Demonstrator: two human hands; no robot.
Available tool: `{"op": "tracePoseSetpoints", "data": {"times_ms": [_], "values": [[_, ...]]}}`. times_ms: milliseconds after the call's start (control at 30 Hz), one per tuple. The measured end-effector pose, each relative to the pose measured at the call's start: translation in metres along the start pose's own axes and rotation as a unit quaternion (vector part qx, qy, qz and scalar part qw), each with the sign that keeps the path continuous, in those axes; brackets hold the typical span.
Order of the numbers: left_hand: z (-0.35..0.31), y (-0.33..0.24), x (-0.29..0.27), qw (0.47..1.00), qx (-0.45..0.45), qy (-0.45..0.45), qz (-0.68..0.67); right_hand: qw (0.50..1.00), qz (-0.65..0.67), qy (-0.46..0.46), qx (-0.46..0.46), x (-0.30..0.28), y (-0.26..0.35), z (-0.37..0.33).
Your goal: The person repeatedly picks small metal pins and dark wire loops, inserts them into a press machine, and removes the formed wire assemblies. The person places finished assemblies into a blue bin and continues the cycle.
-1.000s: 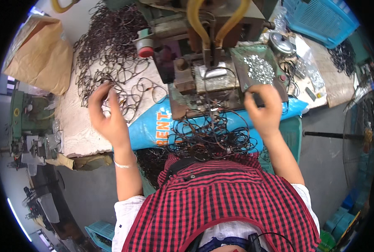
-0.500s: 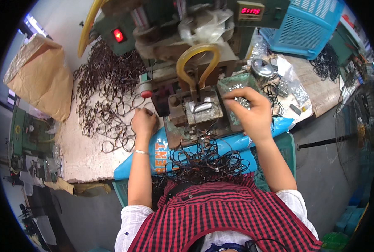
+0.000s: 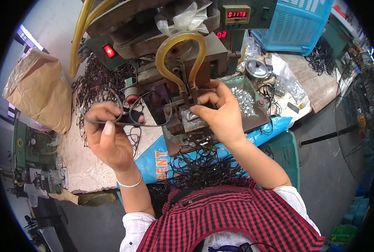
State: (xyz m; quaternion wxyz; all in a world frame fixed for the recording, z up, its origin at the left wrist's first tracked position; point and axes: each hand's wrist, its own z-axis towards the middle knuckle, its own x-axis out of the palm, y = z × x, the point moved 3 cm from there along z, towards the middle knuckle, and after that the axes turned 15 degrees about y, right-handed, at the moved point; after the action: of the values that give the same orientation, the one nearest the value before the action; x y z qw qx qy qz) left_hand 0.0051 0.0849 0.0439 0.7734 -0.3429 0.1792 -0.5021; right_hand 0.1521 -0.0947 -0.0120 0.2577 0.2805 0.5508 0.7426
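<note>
Raised over the left of the bench, my left hand (image 3: 113, 140) has its fingers closed on a dark looped cord (image 3: 156, 125). The cord's loops hang in the air, one of them reaching toward the press. At the press, my right hand (image 3: 224, 115) has thumb and fingertips brought together beside the metal die (image 3: 193, 125); what they pinch, if anything, is hidden or too small to name. Above the die, a yellow hose (image 3: 160, 54) arches over the press's tool. Small shiny metal pieces (image 3: 245, 101) lie in a green tray just right of my right hand.
Tangled dark cords (image 3: 206, 164) spread over a blue plastic bag (image 3: 151, 161) before the press. More cords are heaped behind my left hand. A paper sack (image 3: 39, 92) stands left. A lidded metal pot (image 3: 256, 69) and blue basket (image 3: 296, 27) are back right.
My left hand has lifted from the bench, shifted left and now holds up the looped cord. My right hand has moved left from the tray of metal pieces to the die.
</note>
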Motion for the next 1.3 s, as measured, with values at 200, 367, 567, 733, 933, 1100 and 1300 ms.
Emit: {"op": "tracePoseSetpoints", "data": {"times_ms": [200,367,567,733,933,1100,1300], "values": [[-0.033,-0.001,0.033,0.987,0.073,0.078,0.123,0.999,0.015,0.053,-0.003,-0.001,0.016,-0.023],[-0.037,-0.005,0.069,0.775,0.168,0.403,0.457,0.786,-0.612,-0.084,-0.007,-0.093,-0.034,-0.026],[-0.034,-0.008,0.085,0.747,0.15,0.452,0.464,0.786,-0.609,-0.11,-0.017,-0.131,-0.067,-0.036],[-0.026,-0.012,0.077,0.771,0.085,0.468,0.423,0.852,-0.501,-0.148,0.032,-0.137,-0.067,-0.023],[-0.036,-0.007,0.076,0.793,0.1,0.435,0.414,0.92,-0.358,-0.158,-0.01,-0.134,-0.069,-0.028],[-0.082,0.006,0.047,0.849,0.171,0.295,0.404,0.918,-0.371,-0.142,0.002,-0.132,-0.08,-0.02],[-0.072,-0.025,-0.079,0.809,-0.075,-0.078,0.577,0.92,-0.374,-0.113,0.014,-0.119,-0.067,-0.032]]}}
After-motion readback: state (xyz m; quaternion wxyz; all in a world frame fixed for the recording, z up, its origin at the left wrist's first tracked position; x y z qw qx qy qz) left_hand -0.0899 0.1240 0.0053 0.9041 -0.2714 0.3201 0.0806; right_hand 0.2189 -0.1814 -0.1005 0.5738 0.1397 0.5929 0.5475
